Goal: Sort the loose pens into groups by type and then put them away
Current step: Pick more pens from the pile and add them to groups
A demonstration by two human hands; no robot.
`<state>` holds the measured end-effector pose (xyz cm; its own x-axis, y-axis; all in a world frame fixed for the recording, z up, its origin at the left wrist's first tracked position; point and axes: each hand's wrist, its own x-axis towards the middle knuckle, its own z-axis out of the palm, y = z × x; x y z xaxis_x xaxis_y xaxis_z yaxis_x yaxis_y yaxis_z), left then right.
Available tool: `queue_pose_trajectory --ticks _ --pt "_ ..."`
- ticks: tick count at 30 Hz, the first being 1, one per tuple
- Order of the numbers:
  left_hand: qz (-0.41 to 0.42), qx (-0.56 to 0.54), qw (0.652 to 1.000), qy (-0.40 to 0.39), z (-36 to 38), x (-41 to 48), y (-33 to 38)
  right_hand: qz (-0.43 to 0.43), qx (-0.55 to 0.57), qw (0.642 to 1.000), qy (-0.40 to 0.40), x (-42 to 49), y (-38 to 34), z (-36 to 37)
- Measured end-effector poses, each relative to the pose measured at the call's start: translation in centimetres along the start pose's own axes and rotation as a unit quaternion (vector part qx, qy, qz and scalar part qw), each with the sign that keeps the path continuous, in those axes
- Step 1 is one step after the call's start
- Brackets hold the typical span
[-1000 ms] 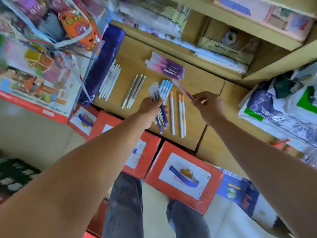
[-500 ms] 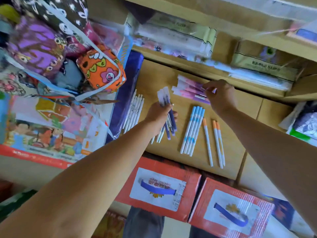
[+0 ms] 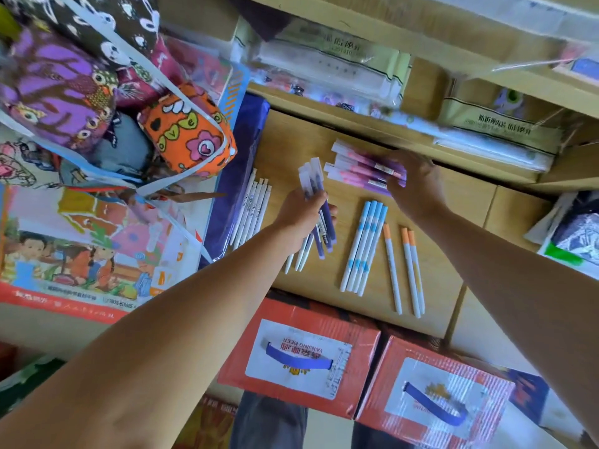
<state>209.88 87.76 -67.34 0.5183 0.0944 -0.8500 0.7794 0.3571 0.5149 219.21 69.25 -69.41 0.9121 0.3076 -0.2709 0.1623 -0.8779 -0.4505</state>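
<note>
Groups of pens lie on a wooden shelf top (image 3: 291, 137). My left hand (image 3: 301, 215) grips a bundle of dark purple pens with clear caps (image 3: 316, 186) above the shelf. My right hand (image 3: 416, 183) rests on the right end of a pile of pink and purple pens (image 3: 359, 166) at the back, fingers curled over them. Several blue-banded white pens (image 3: 364, 247) lie in the middle, three orange-tipped pens (image 3: 405, 267) to their right. Several plain white pens (image 3: 254, 209) lie at the left, and a few more white pens (image 3: 299, 254) show under my left hand.
A dark blue packet (image 3: 240, 163) lies along the shelf's left edge, beside bright bags (image 3: 184, 131) and a picture box (image 3: 81, 254). Two red cartons (image 3: 298, 351) stand below the shelf front. Packaged goods (image 3: 324, 59) fill the shelf behind.
My right hand carried a pink-purple pen to the back pile and now rests on that pile. The camera view shifted toward the back of the shelf. My left hand keeps its bundle.
</note>
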Motion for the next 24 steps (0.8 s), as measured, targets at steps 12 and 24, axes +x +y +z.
queue_pose_trajectory --ticks 12,24 --pt "-0.008 0.02 1.0 0.013 2.9 -1.2 -0.4 0.023 0.204 0.978 -0.018 -3.1 0.0 -1.3" --pt "0.063 0.089 0.988 -0.111 12.4 -5.1 -1.5 0.087 0.37 0.868 -0.32 -9.9 2.9 -6.0"
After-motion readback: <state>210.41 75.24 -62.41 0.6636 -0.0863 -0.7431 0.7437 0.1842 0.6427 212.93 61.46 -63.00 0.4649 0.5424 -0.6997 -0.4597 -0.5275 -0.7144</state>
